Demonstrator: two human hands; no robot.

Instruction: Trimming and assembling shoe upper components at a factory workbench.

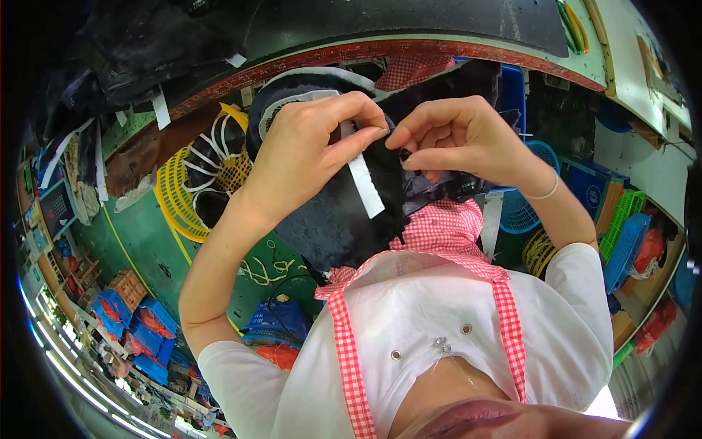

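Note:
My left hand (pixel 311 143) is closed in a pinch, thumb and forefinger tips meeting; what lies between them is too small to make out. A white strip (pixel 365 192) with a ragged edge runs down behind its thumb over dark, fuzzy fabric (pixel 322 227) on my lap. Close by on the right, my right hand (pixel 464 139) has its fingers curled inward. A small black spot shows at its thumb tip, and I cannot tell whether it is a held piece. More dark fabric (pixel 439 186) lies below this hand.
A dark-topped table (pixel 409 36) with a red edge stands ahead, black fabric pieces (pixel 146 55) heaped at its left. Yellow baskets (pixel 175 194) stand left of my lap, a blue basket (pixel 537 190) at right. Blue crates (pixel 150 336) and cord (pixel 267 272) lie on the green floor.

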